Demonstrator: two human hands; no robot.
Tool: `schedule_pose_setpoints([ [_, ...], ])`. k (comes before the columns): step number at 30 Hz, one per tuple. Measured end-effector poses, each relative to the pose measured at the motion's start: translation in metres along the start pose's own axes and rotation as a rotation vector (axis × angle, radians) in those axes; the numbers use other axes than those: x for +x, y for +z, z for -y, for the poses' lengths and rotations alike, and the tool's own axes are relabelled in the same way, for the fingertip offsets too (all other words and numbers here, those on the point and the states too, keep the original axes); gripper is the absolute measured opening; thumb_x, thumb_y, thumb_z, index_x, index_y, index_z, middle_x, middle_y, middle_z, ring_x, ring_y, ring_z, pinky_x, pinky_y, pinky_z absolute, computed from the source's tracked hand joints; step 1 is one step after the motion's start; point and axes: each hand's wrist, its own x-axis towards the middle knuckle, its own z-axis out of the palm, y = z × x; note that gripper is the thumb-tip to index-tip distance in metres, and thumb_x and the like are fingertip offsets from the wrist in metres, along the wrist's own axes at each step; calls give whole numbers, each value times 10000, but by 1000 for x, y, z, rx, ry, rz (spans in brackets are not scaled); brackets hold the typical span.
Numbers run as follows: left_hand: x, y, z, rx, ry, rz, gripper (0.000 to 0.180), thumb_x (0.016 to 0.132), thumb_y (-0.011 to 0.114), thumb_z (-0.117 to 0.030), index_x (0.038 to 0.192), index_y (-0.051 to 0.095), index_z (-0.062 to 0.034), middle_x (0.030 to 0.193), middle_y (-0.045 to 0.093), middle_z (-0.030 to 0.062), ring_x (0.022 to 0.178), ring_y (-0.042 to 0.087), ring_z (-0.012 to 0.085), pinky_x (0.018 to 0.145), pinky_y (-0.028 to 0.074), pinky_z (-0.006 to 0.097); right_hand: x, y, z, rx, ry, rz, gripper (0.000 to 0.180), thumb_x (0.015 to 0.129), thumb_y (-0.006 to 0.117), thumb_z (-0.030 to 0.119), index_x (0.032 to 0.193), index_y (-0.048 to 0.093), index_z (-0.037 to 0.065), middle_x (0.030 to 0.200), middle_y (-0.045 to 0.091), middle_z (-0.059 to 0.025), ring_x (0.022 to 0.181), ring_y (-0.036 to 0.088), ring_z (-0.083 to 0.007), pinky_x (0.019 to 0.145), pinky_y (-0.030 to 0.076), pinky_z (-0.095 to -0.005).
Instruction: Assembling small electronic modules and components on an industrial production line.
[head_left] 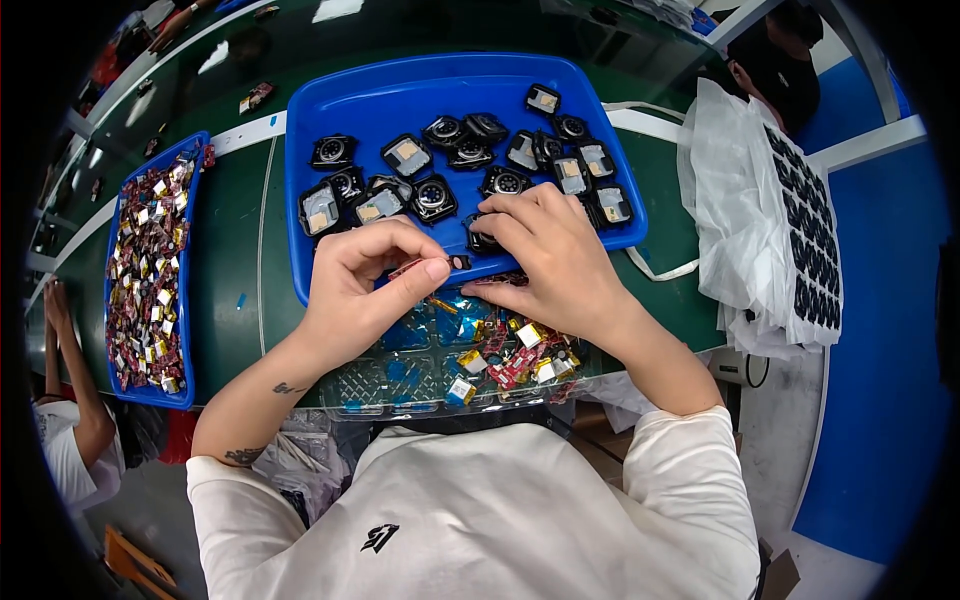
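My left hand (360,285) is closed in a pinch at the near rim of the blue tray (420,80). Between thumb and forefinger is a small thin reddish strip, apparently a circuit board, with a dark end piece (458,262) sticking out to the right. My right hand (550,255) curls over a black watch case (480,238) just inside that rim, its fingertips on the case and its thumb lower down; the hand covers much of the case. Beyond my hands, several black watch cases (433,197) lie loose in the tray, some showing round sensor backs, others grey insides.
Below my hands sits a clear plastic tray (350,385) with red circuit boards (520,365) and blue film pieces. A long blue bin (185,300) full of small boards stands left. Black parts in sheets (805,230) and white wrapping (735,200) lie right. Other people work nearby.
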Motion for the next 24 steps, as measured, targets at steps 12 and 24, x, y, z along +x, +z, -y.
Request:
schedule_pose_setpoints([
  [12,0,1,1,5,3,-7,70,843,659,-37,873,650,26,831,626,49,736,542,72,655,425,212,2,-9,0,458,134,27,374,705,776,188,1019,646,33,881,637,-85,802,605,-224,711,468,-315],
  [24,-1,2,1,-9,32,-45,67,832,668,-27,867,645,24,833,618,53,740,555,79,654,434,213,1,-11,-6,1175,540,-199,153,850,585,-17,968,492,8,942,620,-92,789,622,-106,644,498,-200],
])
